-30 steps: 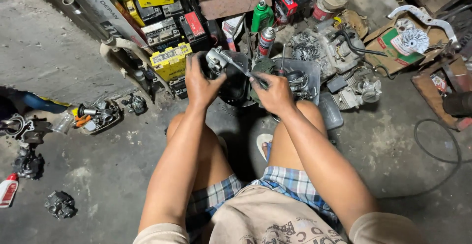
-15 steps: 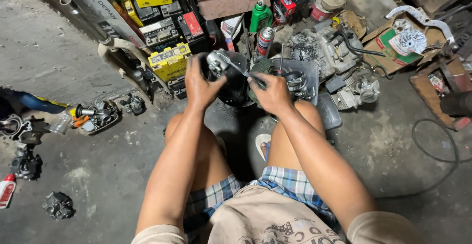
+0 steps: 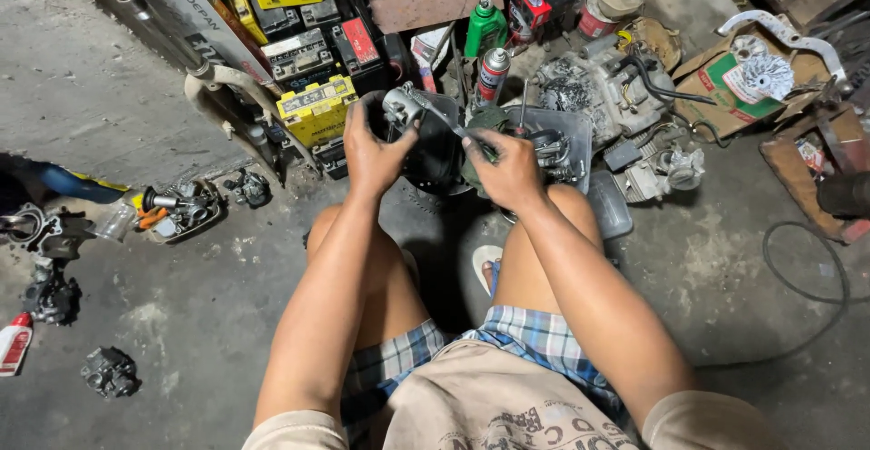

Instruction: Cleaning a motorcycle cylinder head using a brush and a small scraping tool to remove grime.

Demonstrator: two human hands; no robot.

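A small grey metal engine part (image 3: 400, 106) sits upright with a slim metal tool (image 3: 441, 116) angled against it.

Evenly lit by soft daylight, moderately bright. Faint, diffuse shadows under the legs (image 3: 362, 269) on the concrete floor (image 3: 208, 314). Sharp throughout, no blur. Mild wide-angle bending toward the edges. Slight glare on the spray can (image 3: 492, 71).

Motorcycle repair workshop; engine parts (image 3: 607, 87), batteries (image 3: 315, 110)
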